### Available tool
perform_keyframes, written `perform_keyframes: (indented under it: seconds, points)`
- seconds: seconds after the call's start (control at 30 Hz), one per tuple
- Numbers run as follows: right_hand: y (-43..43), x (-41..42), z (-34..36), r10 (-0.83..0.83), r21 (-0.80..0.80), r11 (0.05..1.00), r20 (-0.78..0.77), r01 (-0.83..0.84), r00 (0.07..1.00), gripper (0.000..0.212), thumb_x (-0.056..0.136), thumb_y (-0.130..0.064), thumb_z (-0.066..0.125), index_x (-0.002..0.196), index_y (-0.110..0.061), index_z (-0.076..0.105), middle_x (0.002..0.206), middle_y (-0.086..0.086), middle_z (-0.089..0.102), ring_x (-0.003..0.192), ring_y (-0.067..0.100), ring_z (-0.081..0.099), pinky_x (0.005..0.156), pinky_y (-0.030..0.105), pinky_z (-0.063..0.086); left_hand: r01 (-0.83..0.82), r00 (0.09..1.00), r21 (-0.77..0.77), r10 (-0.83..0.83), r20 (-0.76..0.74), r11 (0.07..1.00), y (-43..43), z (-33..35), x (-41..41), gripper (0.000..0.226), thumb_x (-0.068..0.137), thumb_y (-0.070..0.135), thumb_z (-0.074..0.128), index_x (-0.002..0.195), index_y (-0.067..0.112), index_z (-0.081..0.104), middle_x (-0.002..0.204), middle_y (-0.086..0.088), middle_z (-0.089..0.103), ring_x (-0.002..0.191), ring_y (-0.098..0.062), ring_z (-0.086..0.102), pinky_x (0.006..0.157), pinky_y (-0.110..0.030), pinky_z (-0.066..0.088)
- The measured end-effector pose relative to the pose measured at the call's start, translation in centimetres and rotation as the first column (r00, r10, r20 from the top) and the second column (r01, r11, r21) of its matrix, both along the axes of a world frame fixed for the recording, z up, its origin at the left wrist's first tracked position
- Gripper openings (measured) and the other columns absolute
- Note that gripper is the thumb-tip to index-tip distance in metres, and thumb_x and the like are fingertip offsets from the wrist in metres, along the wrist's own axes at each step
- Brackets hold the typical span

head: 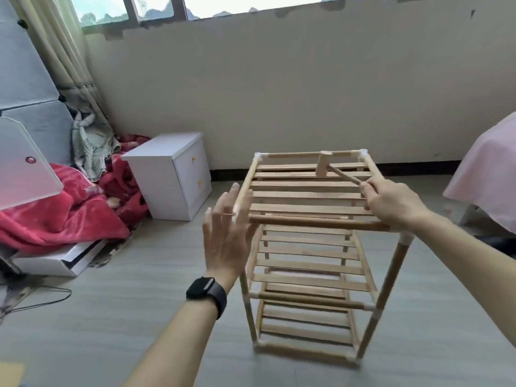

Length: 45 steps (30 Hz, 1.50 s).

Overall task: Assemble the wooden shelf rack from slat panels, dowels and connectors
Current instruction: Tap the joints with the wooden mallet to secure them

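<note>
1. Shelf rack (307, 275) stands upright on the floor (139, 303) in the middle of the room, with three slatted tiers in place. I judge the work near its end, at the stage of tapping the joints tight.
2. Right hand (391, 203) is curled round the thin handle of a small wooden mallet (322, 166), whose head hangs over the far part of the top slat panel (304, 191), close to the back rail.
3. Left hand (226, 236) is spread, fingers straight and gripping nothing, at the front-left corner of the top tier. It hides that corner's connector, and I cannot tell whether it touches the wood.
4. To do this step well, lay the left palm firmly on the frame so the rack does not rock or skate on the smooth floor.
5. Strike the white connectors (406, 240) at the corners squarely from above, not the thin slats, which would likely crack or spring.
6. Use short, light taps, going from corner to corner, so the front dowel (315, 222) and its neighbours seat evenly.
7. Hold the left hand clear of the struck spot.
</note>
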State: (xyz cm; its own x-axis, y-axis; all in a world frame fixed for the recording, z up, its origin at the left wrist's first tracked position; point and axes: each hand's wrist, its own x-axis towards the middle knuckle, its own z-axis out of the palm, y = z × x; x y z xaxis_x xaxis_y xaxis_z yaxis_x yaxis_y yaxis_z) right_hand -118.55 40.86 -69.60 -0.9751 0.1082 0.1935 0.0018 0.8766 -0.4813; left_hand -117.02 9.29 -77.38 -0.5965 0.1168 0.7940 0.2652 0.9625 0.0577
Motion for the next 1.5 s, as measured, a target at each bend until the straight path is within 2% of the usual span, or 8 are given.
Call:
perform_keyframes:
  seconds: [0.2, 0.43, 0.77, 1.0, 1.13, 1.27, 1.4, 1.5]
  points:
    - [-5.8, 5.2, -1.1, 0.155, -0.137, 0.964, -0.401, -0.226, 0.903, 0.023, 0.107, -0.029, 0.046, 0.101, -0.015, 0.063, 0.059, -0.002, 0.056, 0.044, 0.010, 0.051, 0.042, 0.023, 0.039, -0.092, 0.812, 0.448, -0.193, 0.550, 0.889, -3.7, -1.4, 2.1, 0.047, 0.100, 0.063, 0.037, 0.118, 0.028, 0.063, 0.103, 0.001, 0.071, 0.096, -0.023, 0.066, 0.071, -0.042, 0.055]
    - [-11.2, 7.6, -0.4, 0.487, -0.012, 0.861, -0.266, -0.508, 0.832, 0.016, 0.105, -0.033, 0.049, 0.100, -0.024, 0.061, 0.056, -0.006, 0.055, 0.044, 0.009, 0.051, 0.039, 0.021, 0.035, -0.029, 0.825, 0.506, -0.265, 0.499, 0.862, -3.4, -1.4, 3.2, 0.047, 0.103, 0.062, 0.030, 0.125, 0.029, 0.056, 0.102, 0.004, 0.073, 0.091, -0.019, 0.069, 0.073, -0.047, 0.059]
    - [-11.9, 6.5, 1.0, 0.529, 0.251, 0.829, -0.065, -0.499, 0.846, 0.030, 0.106, -0.042, 0.039, 0.098, -0.022, 0.061, 0.064, -0.001, 0.062, 0.050, 0.016, 0.056, 0.049, 0.040, 0.051, -0.050, 0.819, 0.569, -0.293, 0.494, 0.821, -3.7, -1.5, 3.1, 0.043, 0.103, 0.060, 0.034, 0.127, 0.033, 0.056, 0.102, 0.004, 0.075, 0.090, -0.019, 0.071, 0.075, -0.046, 0.061]
    - [-12.3, 7.3, 1.7, 0.417, -0.062, 0.850, -0.526, -0.523, 0.741, 0.020, 0.109, -0.027, 0.042, 0.101, -0.014, 0.055, 0.058, -0.003, 0.051, 0.044, 0.014, 0.050, 0.034, 0.020, 0.034, -0.041, 0.827, 0.537, -0.273, 0.492, 0.843, -3.8, -1.6, 2.9, 0.045, 0.103, 0.061, 0.033, 0.129, 0.032, 0.054, 0.100, 0.004, 0.075, 0.077, -0.017, 0.070, 0.065, -0.044, 0.060]
    - [-12.3, 7.2, 0.6, 0.553, 0.332, 0.798, -0.074, -0.503, 0.830, 0.026, 0.107, -0.034, 0.039, 0.096, -0.018, 0.056, 0.061, -0.004, 0.057, 0.041, 0.012, 0.048, 0.036, 0.021, 0.035, -0.048, 0.821, 0.548, -0.279, 0.498, 0.835, -3.9, -1.7, 2.9, 0.044, 0.101, 0.061, 0.032, 0.128, 0.034, 0.054, 0.102, 0.003, 0.075, 0.080, -0.019, 0.071, 0.068, -0.044, 0.061]
    - [-11.9, 7.2, 1.6, 0.505, 0.115, 0.845, -0.491, -0.522, 0.710, 0.016, 0.108, -0.026, 0.043, 0.097, -0.017, 0.052, 0.055, -0.006, 0.051, 0.048, 0.013, 0.056, 0.032, 0.018, 0.035, -0.038, 0.824, 0.518, -0.266, 0.500, 0.854, -4.1, -1.8, 2.7, 0.042, 0.102, 0.062, 0.032, 0.127, 0.035, 0.053, 0.092, 0.002, 0.074, 0.067, -0.011, 0.067, 0.059, -0.039, 0.059]
    - [-12.1, 6.9, 0.5, 0.583, 0.293, 0.794, -0.114, -0.533, 0.805, 0.028, 0.107, -0.033, 0.042, 0.095, -0.014, 0.059, 0.059, -0.004, 0.056, 0.039, 0.013, 0.048, 0.036, 0.019, 0.034, -0.050, 0.820, 0.541, -0.275, 0.503, 0.840, -4.1, -2.0, 2.6, 0.044, 0.100, 0.064, 0.030, 0.126, 0.037, 0.053, 0.096, 0.003, 0.074, 0.074, -0.014, 0.069, 0.063, -0.041, 0.060]
    - [-11.5, 6.7, 1.1, 0.488, 0.095, 0.859, -0.447, -0.503, 0.750, 0.016, 0.107, -0.026, 0.046, 0.099, -0.016, 0.056, 0.057, -0.004, 0.052, 0.046, 0.018, 0.053, 0.035, 0.024, 0.039, -0.040, 0.817, 0.539, -0.283, 0.503, 0.841, -4.1, -2.0, 2.5, 0.047, 0.099, 0.066, 0.030, 0.126, 0.035, 0.054, 0.095, 0.003, 0.074, 0.074, -0.013, 0.068, 0.065, -0.044, 0.061]
